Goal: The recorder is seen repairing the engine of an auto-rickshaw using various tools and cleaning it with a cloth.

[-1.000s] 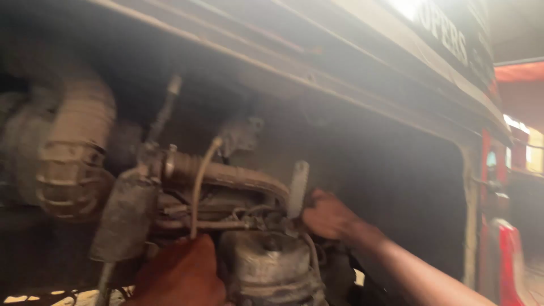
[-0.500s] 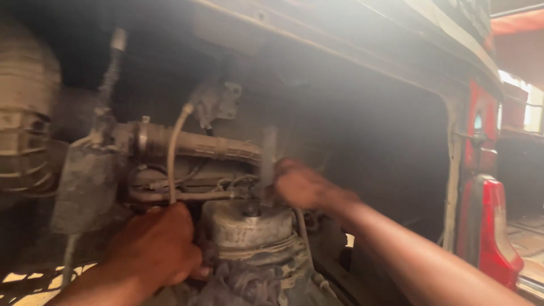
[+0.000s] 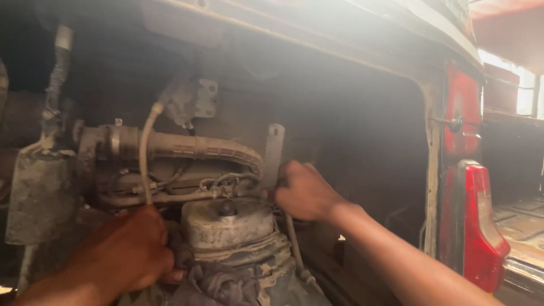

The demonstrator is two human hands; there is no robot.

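- Under a dusty vehicle body, the left hand [image 3: 127, 252] presses against the left side of a round, grimy metal canister [image 3: 229, 226], fingers curled on it.
- The right hand [image 3: 303, 192] is closed in a fist around a flat metal wrench [image 3: 273, 153] (standing upright), just right of the canister.
- A ribbed hose [image 3: 198, 148] runs above.
- A red tail light [image 3: 473, 226] sits far right.
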